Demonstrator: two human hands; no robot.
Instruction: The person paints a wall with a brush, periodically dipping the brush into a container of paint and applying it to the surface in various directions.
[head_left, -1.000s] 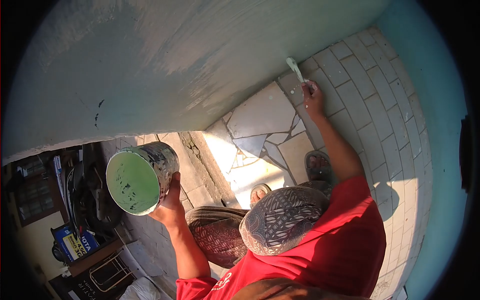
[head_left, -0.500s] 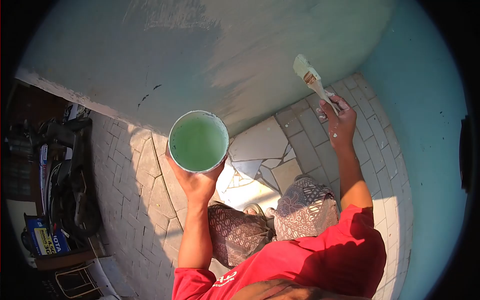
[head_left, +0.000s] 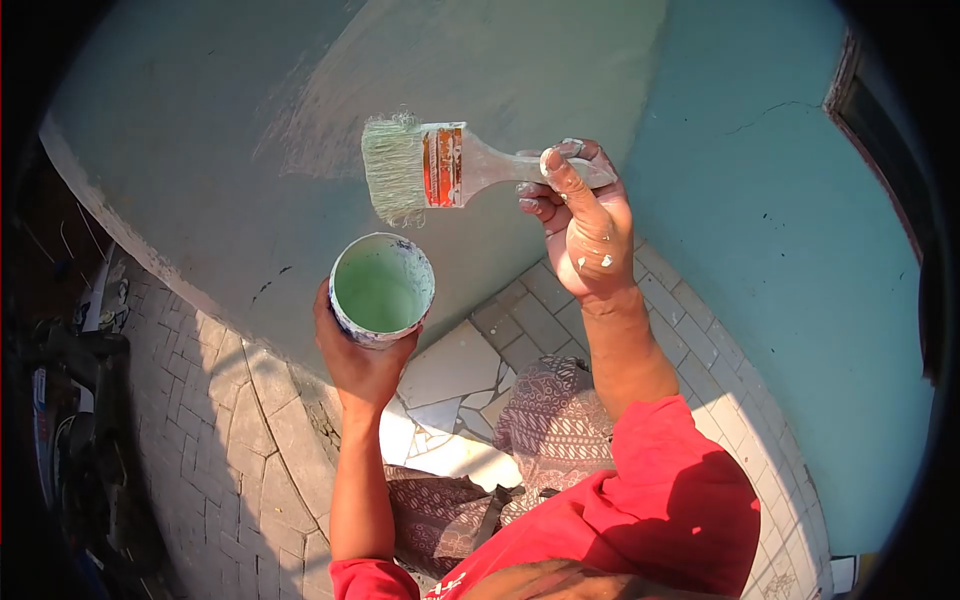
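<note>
My left hand [head_left: 364, 365] is wrapped round a paint tub [head_left: 372, 338] from below and behind, its open top facing up at me. Pale green paint [head_left: 378, 290] lies inside, and smears mark the rim. In my right hand [head_left: 590, 225] is a flat paintbrush [head_left: 490, 168], gripped by its handle between thumb and fingers. The brush lies nearly level, its pale green bristles pointing left, above and apart from the tub. An orange label shows on its ferrule. White paint spots my right thumb and fingers.
Ahead stands a grey-green wall [head_left: 230, 200] with lighter streaks, meeting a teal wall [head_left: 760, 240] on the right. Paving [head_left: 230, 440] and broken-tile flooring [head_left: 455, 365] lie below. Dark cluttered objects [head_left: 95, 430] stand at the left. My patterned trousers [head_left: 555, 415] show beneath my arms.
My right hand has brought the paintbrush left and closer to me, turning its bristles leftward near the tub. The tub is slightly lower and further left in view. The view has shifted right.
</note>
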